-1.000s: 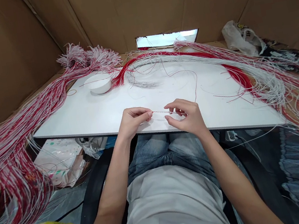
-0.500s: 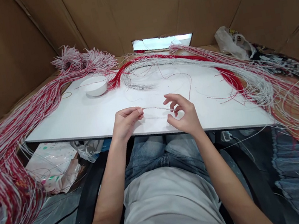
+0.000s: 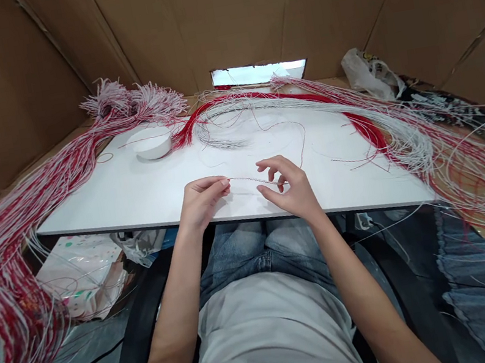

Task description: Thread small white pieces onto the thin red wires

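Over the front of the white tabletop (image 3: 106, 198), my left hand (image 3: 203, 200) pinches the end of a thin twisted red-and-white wire (image 3: 249, 179) between thumb and forefinger. The wire spans the gap to my right hand (image 3: 290, 189), where it runs in beside the curled fingers. That hand's thumb and forefinger stand wide apart; whether the lower fingers touch the wire is hard to see. A loose red wire (image 3: 304, 134) curves back from near my right hand across the table.
A white bowl (image 3: 152, 144) sits back left. Red wires (image 3: 368, 129) and white wires (image 3: 407, 138) arc along the back and right. Thick red-and-white bundles (image 3: 38, 184) hang over the left edge. Cardboard walls (image 3: 233, 15) enclose the table; a plastic bag (image 3: 366, 74) lies at right.
My right hand has shifted a little left, closer to my left hand. The left hand keeps its pinch on the wire. The whole view has shifted slightly.
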Demonstrator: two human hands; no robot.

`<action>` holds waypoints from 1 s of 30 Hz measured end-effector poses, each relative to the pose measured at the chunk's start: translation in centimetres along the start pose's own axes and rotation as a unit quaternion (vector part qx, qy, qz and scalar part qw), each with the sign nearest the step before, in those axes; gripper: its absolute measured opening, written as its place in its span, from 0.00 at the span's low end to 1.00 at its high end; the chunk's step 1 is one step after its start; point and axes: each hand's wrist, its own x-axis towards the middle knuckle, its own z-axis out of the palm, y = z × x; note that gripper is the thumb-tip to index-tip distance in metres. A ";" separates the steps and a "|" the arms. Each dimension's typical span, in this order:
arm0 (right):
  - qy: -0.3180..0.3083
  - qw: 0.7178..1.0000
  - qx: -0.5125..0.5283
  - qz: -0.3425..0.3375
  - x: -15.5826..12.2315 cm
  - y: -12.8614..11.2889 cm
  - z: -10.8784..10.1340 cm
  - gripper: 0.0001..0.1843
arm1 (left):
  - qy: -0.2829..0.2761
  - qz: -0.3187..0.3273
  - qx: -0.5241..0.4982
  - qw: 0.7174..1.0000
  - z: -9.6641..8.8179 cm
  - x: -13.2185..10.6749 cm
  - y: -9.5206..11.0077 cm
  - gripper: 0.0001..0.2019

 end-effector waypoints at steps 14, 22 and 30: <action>0.019 0.999 -0.034 -0.032 0.1 0.0 0.3 0.04 | -0.017 0.012 0.040 0.999 0.0 -0.2 0.0 0.08; 0.015 0.997 -0.070 -0.003 0.0 0.0 0.2 0.14 | -0.016 0.004 0.055 0.998 0.0 -0.3 0.1 0.08; -0.023 0.994 -0.069 -0.077 0.0 0.1 0.5 0.08 | -0.075 0.027 0.117 0.990 -0.3 -0.2 -0.3 0.06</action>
